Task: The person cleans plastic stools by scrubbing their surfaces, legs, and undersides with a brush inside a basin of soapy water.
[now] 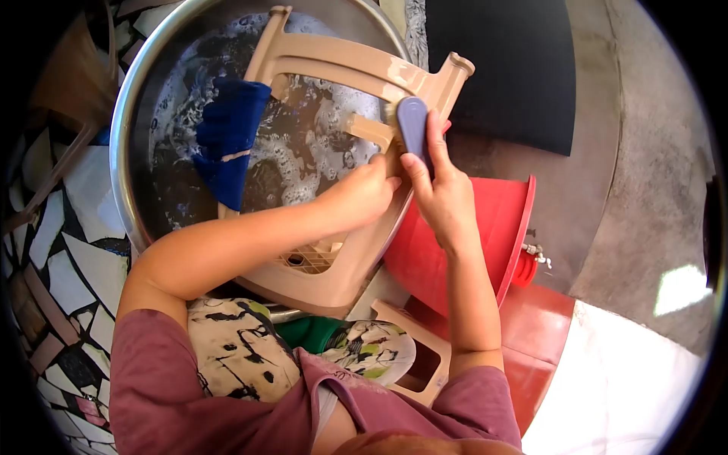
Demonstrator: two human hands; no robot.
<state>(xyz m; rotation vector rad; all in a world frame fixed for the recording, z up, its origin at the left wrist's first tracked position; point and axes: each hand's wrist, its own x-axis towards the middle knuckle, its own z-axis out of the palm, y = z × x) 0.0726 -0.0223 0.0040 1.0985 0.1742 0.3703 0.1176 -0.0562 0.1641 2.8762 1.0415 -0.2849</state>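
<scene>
A beige plastic stool or chair (334, 284) lies tilted across a large round metal basin (125, 163) of soapy water. My left hand (360, 193) is closed round the edge of its frame, near the middle of the basin's right side. A brush (413, 125) with a grey-purple back and pale bristles is in my right hand (444, 186), its bristles against the frame just above my left hand. Blue cloth (231, 136) hangs over the frame's left leg, partly over the water.
Right of the basin is a red bucket (462, 235) lying near a tap (537, 254). Behind it lies a black sheet (504, 68). Another beige stool (436, 379) stands beside my legs. Mosaic stone floor (83, 280) spreads at the left.
</scene>
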